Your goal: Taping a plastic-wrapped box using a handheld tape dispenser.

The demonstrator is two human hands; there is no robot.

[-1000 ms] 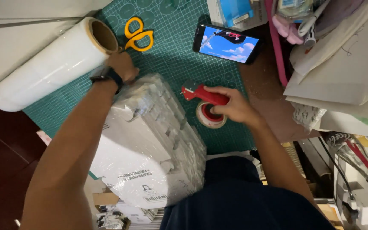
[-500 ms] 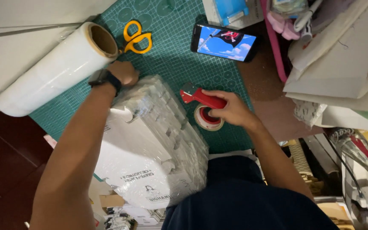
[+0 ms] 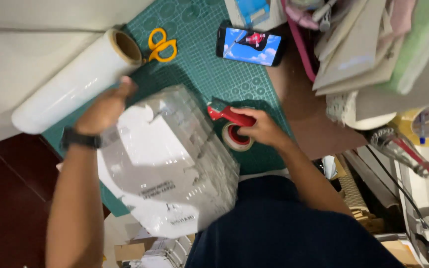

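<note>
Shifted since before: left hand [image 3: 104, 106] up off the wrapped parcel's [image 3: 167, 161] far corner, fingers loosely open. Right hand [image 3: 260, 129] gripping red tape dispenser [image 3: 234, 128] on the green mat [image 3: 202, 64], beside parcel.

The left forearm runs up the left of the head view, bare, with a dark wristwatch [image 3: 80, 138] strapped round the wrist. The left hand [image 3: 106, 106] lies palm down, fingers held together and stretched forward, the thumb toward the inside; it rests flat and grips nothing. The right forearm comes up from the lower right at a slant, the elbow bent by the torso in dark blue. The right hand [image 3: 261, 130] is curled closed, its knuckles up, the fingertips tucked under toward the left, and the thumb lies along the near side.
</note>
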